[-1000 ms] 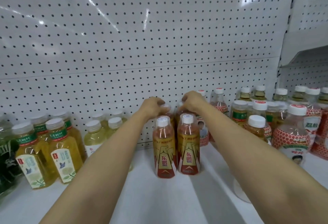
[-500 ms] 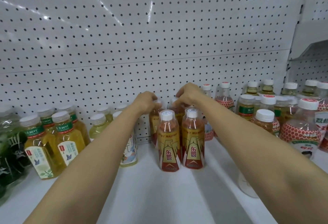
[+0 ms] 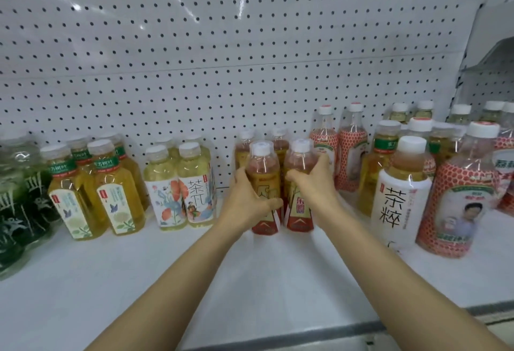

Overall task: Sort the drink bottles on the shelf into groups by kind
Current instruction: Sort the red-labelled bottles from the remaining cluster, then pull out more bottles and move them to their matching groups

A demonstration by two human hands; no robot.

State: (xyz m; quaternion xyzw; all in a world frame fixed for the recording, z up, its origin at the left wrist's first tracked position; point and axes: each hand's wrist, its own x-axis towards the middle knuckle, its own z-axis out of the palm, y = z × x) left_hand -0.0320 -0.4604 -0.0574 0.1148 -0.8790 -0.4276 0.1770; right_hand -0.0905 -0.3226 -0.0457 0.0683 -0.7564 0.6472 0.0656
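Two amber energy-drink bottles with red and gold labels stand side by side in the middle of the white shelf (image 3: 250,272). My left hand (image 3: 244,200) wraps the left front bottle (image 3: 262,167) from its left side. My right hand (image 3: 314,183) wraps the right front bottle (image 3: 299,161) from its right side. Two more bottles of the same kind (image 3: 279,142) stand right behind them against the pegboard.
Left of centre stand floral-label tea bottles (image 3: 182,195), then yellow tea bottles with green bands (image 3: 97,192), then dark green bottles (image 3: 16,200) at the far left. To the right are red-patterned bottles (image 3: 349,156), a white-label tea bottle (image 3: 400,206) and more mixed bottles. The shelf's front lip (image 3: 278,334) runs below.
Both hands came back from the caps of the rear bottles and now grip the two front bottles by their bodies. The view has shifted, showing more of the shelf front.
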